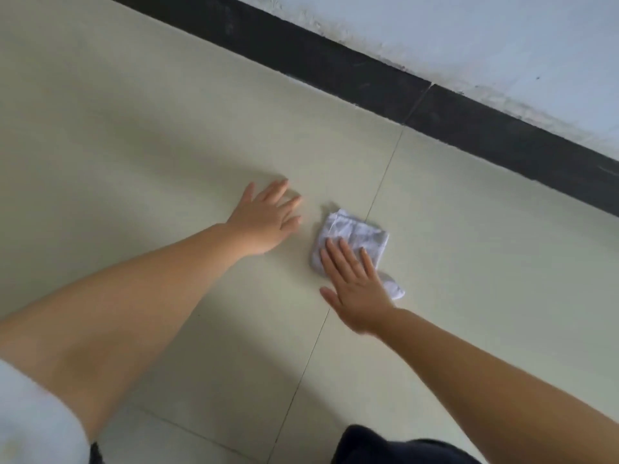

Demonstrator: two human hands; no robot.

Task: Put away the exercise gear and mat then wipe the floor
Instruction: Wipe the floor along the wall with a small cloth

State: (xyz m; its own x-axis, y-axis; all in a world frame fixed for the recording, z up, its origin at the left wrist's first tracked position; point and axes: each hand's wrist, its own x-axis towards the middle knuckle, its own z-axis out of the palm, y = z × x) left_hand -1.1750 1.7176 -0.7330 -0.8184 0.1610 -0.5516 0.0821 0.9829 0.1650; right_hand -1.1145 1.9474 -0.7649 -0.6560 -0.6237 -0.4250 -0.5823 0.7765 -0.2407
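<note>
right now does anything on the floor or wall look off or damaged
The wall looks scuffed and blotchy just above the black baseboard, like worn paint. Otherwise nothing stands out: the right hand presses a crumpled white cloth flat on the tiled floor, and the left hand rests beside it.

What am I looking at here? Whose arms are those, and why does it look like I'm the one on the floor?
The camera sits on a person's head and looks down, so you see what they see. The two arms are theirs. The left hand lies flat on the pale tiled floor, fingers spread, holding nothing. The right hand presses straight fingers down on a small white cloth, which lies crumpled on the floor across a thin line between two tiles. That is how you wipe a floor. Farther off runs a black baseboard with a whitish wall above it. No exercise gear or mat shows in this picture.
</note>
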